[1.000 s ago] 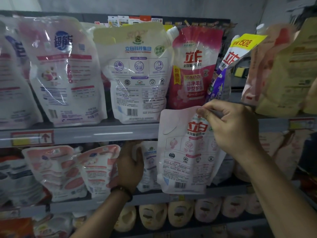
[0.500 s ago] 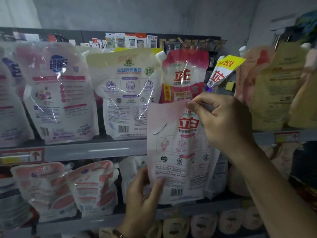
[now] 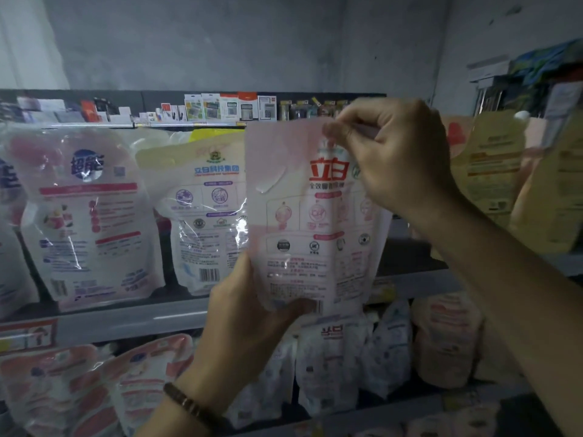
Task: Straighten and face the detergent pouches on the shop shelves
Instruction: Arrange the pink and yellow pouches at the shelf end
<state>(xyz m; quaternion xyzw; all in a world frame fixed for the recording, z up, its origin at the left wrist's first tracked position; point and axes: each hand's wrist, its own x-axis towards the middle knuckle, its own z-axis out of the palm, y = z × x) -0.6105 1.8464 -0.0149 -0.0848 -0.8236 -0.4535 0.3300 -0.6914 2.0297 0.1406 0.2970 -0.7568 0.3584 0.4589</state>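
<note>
A pale pink and white detergent pouch (image 3: 303,222) with red characters hangs in front of the upper shelf, its printed back side toward me. My right hand (image 3: 394,156) pinches its top edge. My left hand (image 3: 249,323) grips its bottom left corner, thumb on the front and fingers behind. Behind it on the upper shelf (image 3: 126,320) stand a white pouch with a blue round logo (image 3: 88,216) and a white pouch with a yellow top (image 3: 205,216), both back side out.
Yellow pouches (image 3: 492,171) stand at the right of the upper shelf. The lower shelf (image 3: 394,411) holds leaning pink-striped pouches (image 3: 94,389) at left and white and pale pouches (image 3: 388,348) at right. Small boxed goods (image 3: 230,107) line the top shelf.
The held pouch has risen from the lower shelf level to in front of the upper shelf. My left hand left the lower shelf pouches and took hold of its bottom corner. The camera tilted upward.
</note>
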